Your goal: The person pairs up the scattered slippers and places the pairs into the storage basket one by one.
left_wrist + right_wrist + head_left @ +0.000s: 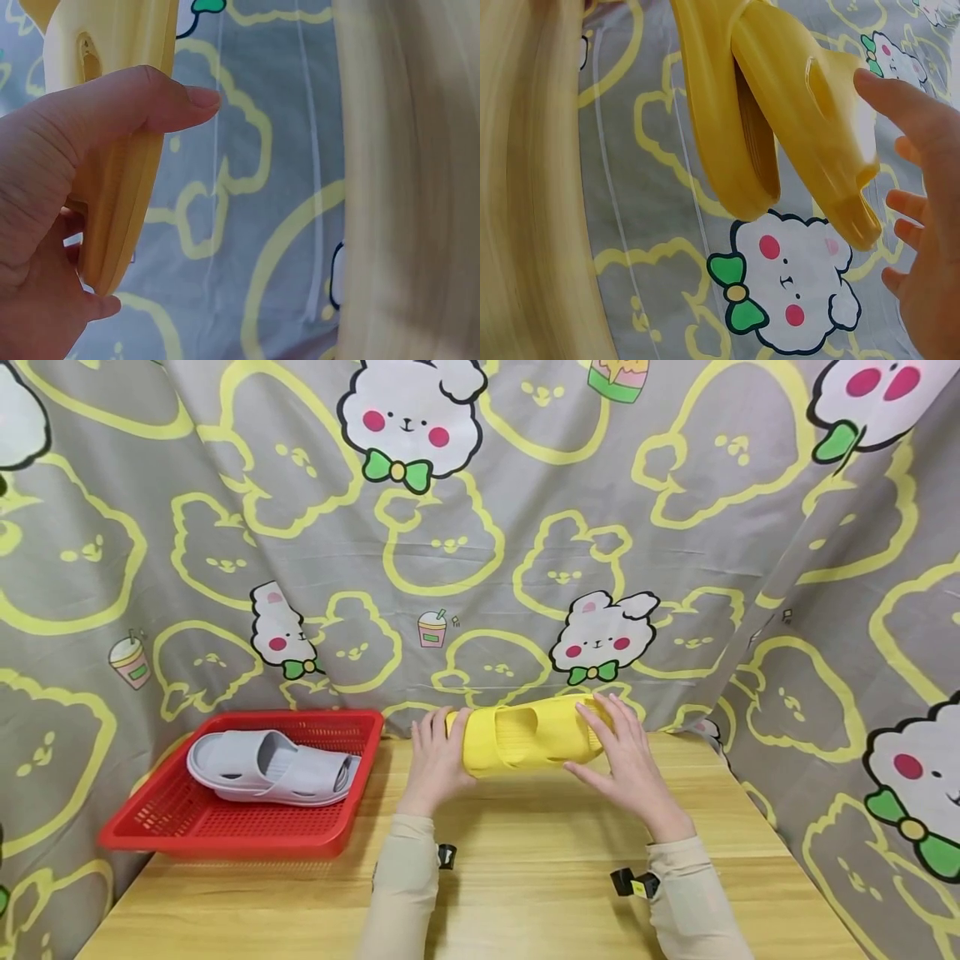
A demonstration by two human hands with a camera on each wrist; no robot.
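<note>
A pair of yellow slippers (558, 735) is held up above the far part of the table, one fitted against the other. My left hand (437, 764) grips their left end; in the left wrist view its thumb (150, 101) lies across the yellow side and the fingers curl behind. Around the right end is my right hand (626, 768), its fingers spread. The right wrist view shows the thumb (900, 94) right at the slipper's edge, with the other fingers apart from the yellow slippers (802, 127).
To the left on the wooden table (540, 877) stands a red plastic basket (225, 843) with slotted walls. A pair of grey slippers (240, 760) lies inside it. A patterned curtain (480, 552) hangs behind the table and along its sides.
</note>
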